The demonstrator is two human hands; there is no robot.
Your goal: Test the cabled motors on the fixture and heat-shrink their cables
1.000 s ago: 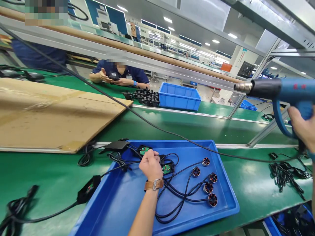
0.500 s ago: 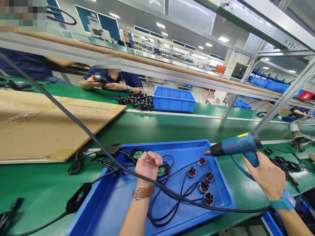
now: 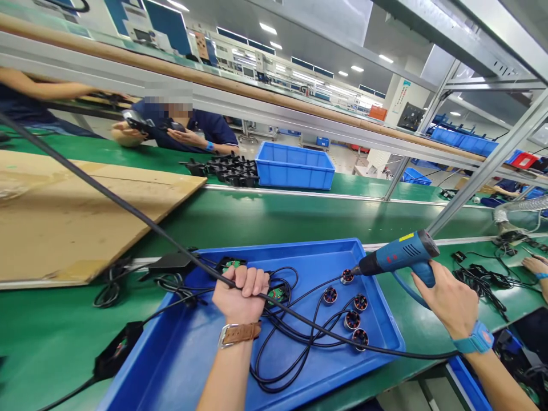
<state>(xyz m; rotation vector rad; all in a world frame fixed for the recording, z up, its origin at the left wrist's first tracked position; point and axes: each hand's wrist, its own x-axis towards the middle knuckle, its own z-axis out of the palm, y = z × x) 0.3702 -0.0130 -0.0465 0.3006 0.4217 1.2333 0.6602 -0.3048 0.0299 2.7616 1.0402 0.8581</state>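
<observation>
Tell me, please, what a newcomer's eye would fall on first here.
Most likely the blue heat gun in the right hand, its nozzle at the farthest of five motors in the right part of the tray. Next would come the black cord slanting across the view, with the left hand closed around it over the tray.

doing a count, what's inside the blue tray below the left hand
Five round motors, black cables and green circuit boards; what lies directly behind the left hand is hidden.

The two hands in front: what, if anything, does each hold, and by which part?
The right hand grips the blue heat gun by its handle. The left hand is closed around the thick black cable, partway along its visible length.
</observation>
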